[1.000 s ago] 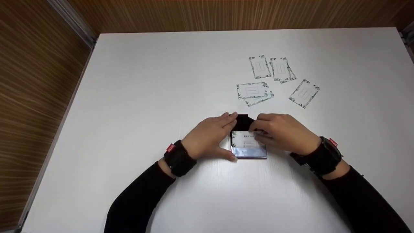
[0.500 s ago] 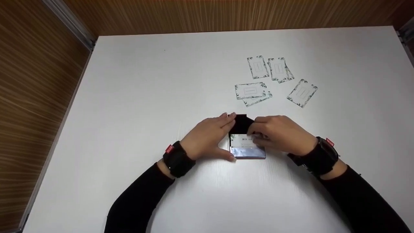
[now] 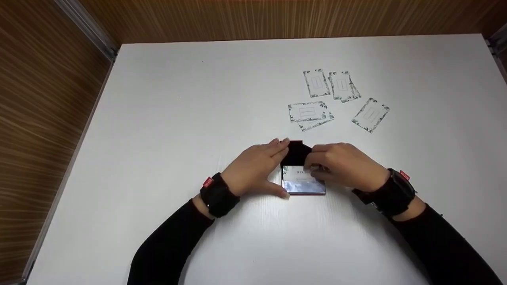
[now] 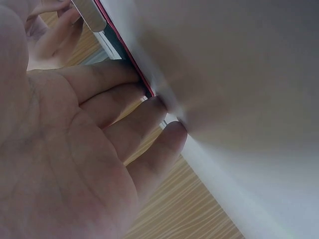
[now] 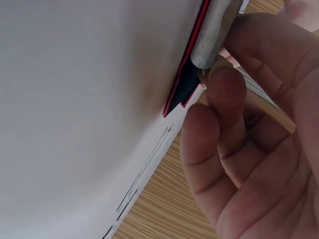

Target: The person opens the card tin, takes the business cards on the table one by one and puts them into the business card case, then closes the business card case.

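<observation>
A business card holder (image 3: 303,187) lies opened out on the white table, with a black inside, red edges and a shiny silver front. Tucked into it is a white business card (image 3: 292,173) with a leaf print and dark text. My left hand (image 3: 255,166) rests along the holder's left side, fingers straight on its upper left edge and thumb by the lower left corner. With curled fingers my right hand (image 3: 344,164) pinches the card's right side and covers part of it. In the right wrist view the fingertips (image 5: 227,94) sit against the holder's silver end (image 5: 209,45).
Beyond the holder lie several leaf-bordered cards: a single upright card (image 3: 317,83), an overlapping pair (image 3: 340,85), another overlapping pair (image 3: 307,112) and a tilted card (image 3: 371,114). Wood-grain panels (image 3: 253,19) stand behind the table and at its left.
The card has slid down toward the silver front, so less of its text shows. My right hand has shifted slightly down with it, while the left hand stays put.
</observation>
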Tool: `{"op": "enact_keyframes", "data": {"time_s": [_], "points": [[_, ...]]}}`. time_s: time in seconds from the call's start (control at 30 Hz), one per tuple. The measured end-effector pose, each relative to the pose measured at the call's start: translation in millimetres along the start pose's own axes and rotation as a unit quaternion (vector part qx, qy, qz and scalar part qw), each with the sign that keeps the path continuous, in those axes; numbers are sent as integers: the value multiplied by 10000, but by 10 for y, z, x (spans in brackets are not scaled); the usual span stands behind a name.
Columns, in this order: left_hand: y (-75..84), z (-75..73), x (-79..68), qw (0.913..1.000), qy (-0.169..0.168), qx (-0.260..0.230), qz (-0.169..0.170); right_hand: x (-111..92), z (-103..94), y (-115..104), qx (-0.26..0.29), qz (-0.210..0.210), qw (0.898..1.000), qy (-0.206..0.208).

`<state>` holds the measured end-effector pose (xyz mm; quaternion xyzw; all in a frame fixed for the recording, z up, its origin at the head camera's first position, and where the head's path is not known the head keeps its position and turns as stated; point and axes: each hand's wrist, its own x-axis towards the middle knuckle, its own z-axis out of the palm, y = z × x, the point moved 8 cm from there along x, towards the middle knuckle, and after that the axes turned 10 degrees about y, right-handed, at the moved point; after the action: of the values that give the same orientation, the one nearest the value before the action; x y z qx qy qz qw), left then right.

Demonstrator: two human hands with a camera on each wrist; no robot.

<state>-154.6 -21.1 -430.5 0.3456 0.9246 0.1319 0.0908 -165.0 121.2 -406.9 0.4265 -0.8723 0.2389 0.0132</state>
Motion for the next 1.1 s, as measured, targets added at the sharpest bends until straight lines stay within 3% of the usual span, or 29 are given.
{"op": "enact_keyframes", "data": {"time_s": [0.33,1.1], "points": [[4,1,-17,10000,-48,-51,-53,1,7,14,94,101,9999,15],[23,-33,-22,10000,44,-14,28,-10,9,-77,177,-148,9996,157]]}}
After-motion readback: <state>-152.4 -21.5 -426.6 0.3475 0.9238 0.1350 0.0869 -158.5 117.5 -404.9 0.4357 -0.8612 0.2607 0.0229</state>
